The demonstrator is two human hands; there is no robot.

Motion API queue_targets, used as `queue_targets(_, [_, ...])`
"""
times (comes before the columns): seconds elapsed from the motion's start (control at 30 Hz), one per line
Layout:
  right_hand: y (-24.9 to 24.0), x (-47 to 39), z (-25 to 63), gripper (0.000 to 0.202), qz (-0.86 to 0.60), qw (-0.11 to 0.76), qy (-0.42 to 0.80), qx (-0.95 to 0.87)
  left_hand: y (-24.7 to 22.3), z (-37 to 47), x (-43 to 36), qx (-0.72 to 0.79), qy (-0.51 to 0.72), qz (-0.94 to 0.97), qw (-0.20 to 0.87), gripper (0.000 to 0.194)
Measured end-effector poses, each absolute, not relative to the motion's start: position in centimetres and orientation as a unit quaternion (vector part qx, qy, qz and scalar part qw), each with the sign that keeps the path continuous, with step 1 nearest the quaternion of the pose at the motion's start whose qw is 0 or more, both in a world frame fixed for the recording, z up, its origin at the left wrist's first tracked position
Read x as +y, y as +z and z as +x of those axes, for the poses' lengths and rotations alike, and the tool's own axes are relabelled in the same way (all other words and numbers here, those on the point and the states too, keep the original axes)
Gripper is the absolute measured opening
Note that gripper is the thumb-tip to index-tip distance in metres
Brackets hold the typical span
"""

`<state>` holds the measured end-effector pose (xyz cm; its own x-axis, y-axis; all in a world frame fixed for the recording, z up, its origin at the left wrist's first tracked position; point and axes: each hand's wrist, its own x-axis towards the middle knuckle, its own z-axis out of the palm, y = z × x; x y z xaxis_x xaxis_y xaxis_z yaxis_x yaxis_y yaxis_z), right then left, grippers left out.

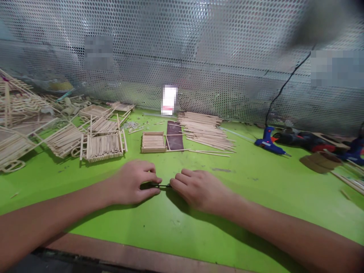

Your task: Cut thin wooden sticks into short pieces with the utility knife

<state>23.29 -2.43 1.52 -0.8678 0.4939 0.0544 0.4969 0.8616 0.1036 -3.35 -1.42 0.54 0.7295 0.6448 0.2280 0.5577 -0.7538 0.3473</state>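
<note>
My left hand [136,183] pinches one end of a thin dark strip [164,186] between thumb and fingertips. At its other end my right hand [197,188] is closed, its fingers curled over and hiding that end. Only a short stretch of the strip shows between the hands, so its exact kind is unclear. Both hands are low over the green tabletop [176,235]. Beyond them lies a small wooden stick tray [153,141], with a dark brown sheet [175,137] and loose sticks beside it.
Many thin wooden sticks [204,131] lie in a pile behind. Small stick-built carts [104,146] crowd the left. To the right are a blue glue gun [269,142] with a black cord and a roll of brown tape [321,161]. A perforated metal panel [216,57] stands behind.
</note>
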Motion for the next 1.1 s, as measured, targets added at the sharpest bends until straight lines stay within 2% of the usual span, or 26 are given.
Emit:
queue_targets(0.4, [2.14,-3.23,22.64,0.019,-0.28,-0.045,-0.032,-0.958,-0.32,-3.09,-1.04,0.237,0.224,0.943,0.063,0.022])
queue_targets(0.57, [2.08,-3.33,22.69,0.019,-0.275,-0.038,-0.041,-0.96,0.17,-3.44,-0.97,0.243,0.198,0.946,0.079,0.018])
queue_targets(0.67, [1.89,-3.01,22.84,0.02,-0.266,-0.028,-0.044,-0.962,0.41,-3.63,-0.9,0.244,0.177,0.948,0.098,0.024])
queue_targets(1.1, [2.46,-2.69,22.83,0.014,-0.275,-0.026,-0.035,-0.96,-0.16,-3.0,-1.03,0.3,0.174,0.934,0.081,0.023])
